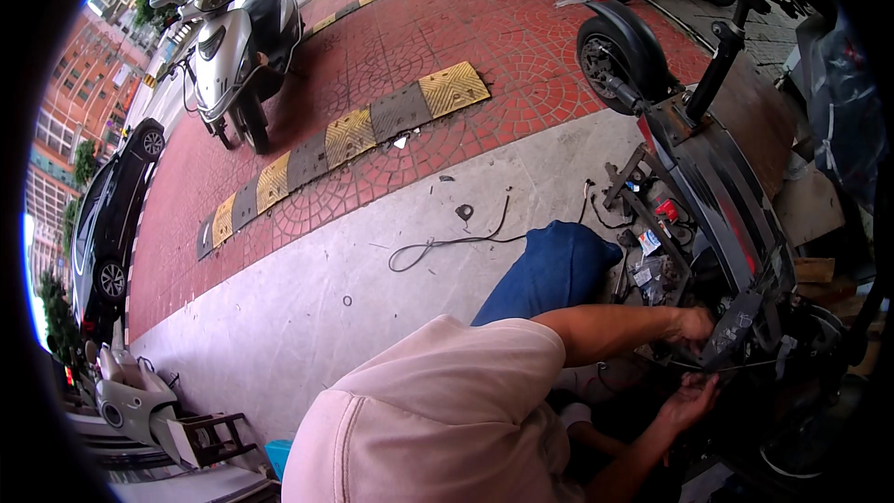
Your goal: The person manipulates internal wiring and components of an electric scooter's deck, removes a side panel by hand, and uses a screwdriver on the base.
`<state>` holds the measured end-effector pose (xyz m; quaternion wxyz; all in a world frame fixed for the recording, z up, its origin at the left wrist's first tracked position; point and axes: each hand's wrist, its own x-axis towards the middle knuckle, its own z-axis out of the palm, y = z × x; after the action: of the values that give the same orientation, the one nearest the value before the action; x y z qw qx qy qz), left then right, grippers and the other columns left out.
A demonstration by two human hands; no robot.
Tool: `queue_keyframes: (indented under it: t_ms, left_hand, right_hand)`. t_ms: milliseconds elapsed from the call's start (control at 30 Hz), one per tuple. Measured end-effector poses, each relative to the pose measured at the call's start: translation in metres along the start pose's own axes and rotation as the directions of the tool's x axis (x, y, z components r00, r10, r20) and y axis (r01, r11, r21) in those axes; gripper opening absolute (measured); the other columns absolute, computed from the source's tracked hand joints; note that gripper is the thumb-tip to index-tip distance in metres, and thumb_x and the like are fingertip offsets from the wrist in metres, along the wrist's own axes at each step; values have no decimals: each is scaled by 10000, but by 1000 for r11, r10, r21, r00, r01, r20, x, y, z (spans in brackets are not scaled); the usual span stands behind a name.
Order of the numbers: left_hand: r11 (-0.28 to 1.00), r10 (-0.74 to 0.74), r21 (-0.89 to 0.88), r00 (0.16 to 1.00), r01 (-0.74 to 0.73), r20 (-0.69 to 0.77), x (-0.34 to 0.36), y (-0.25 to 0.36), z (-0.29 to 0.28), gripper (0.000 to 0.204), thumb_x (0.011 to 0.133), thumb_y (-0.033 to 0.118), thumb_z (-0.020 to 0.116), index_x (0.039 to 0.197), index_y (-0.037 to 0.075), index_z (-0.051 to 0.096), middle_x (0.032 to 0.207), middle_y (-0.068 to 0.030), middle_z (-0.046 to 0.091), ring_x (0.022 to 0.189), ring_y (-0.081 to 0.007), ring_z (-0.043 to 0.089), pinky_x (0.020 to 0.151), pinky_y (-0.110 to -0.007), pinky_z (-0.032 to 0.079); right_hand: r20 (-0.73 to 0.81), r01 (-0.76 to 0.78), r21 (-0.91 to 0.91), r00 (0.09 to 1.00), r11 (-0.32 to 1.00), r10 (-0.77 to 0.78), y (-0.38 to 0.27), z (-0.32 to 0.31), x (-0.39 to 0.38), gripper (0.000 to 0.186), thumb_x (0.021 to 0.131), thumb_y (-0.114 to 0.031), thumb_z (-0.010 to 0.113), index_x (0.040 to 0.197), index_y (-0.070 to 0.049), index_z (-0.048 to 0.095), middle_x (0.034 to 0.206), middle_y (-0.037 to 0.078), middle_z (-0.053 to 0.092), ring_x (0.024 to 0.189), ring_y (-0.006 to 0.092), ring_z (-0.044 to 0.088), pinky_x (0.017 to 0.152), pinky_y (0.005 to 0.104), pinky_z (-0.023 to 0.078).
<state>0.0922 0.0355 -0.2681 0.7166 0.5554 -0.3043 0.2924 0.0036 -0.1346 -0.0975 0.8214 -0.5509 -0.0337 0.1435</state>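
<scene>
My left hand [691,326] reaches in from my pale pink sleeve to the lower part of a dark electric scooter [703,177]; its fingers are curled beside a scuffed dark bracket [731,331], and what they hold is hidden. Just below it, my right hand [691,396] has closed fingers at a thin black cable [740,363] running under the bracket; whether it grips the cable or a small part is unclear. My blue-clad knee [568,261] is beside the scooter. Loose tools, small parts and a red item [665,209] lie along the scooter's near side.
A loose black cable [428,245] lies on the pale concrete floor [372,289]. Beyond are red paving, a yellow-black curb ramp [349,135], a parked silver scooter [237,42], bicycles and a black car [102,251]. Another scooter [126,391] and a stool [209,433] stand at lower left.
</scene>
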Motion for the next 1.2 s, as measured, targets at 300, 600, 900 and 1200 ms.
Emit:
queue_keyframes:
  t_ms: [300,600,900,1200]
  left_hand:
    - [194,-966,-479,252,856,59,70,128,31,166,909,273,654,920,139,750,884,-16,747,653,-163,699,487,-311,492]
    - [154,-948,-485,267,861,173,65,121,31,172,927,265,640,887,118,719,836,-26,729,624,-147,679,428,-267,430]
    - [211,-974,-452,228,866,-19,64,115,33,117,882,211,671,895,121,746,875,-60,743,638,-205,701,474,-316,467]
    - [743,-662,-57,719,667,-211,18,39,24,115,889,167,658,866,88,737,844,-69,738,626,-204,707,464,-324,474]
  right_hand:
    - [48,48,60,998,997,-51,-6,-15,2,275,1062,-276,585,950,-25,573,759,47,543,759,168,536,782,350,471]
    - [-89,118,-534,977,837,-195,-28,19,-5,373,1029,-358,648,971,10,636,697,40,603,583,110,528,526,246,408]
    - [71,147,-906,977,397,-199,-49,-2,6,511,1052,-439,563,892,42,630,617,85,608,479,167,552,469,313,434]
    - [-9,-78,-762,994,642,110,-33,-7,21,507,1057,-449,518,863,7,626,669,68,619,515,146,503,478,284,371]
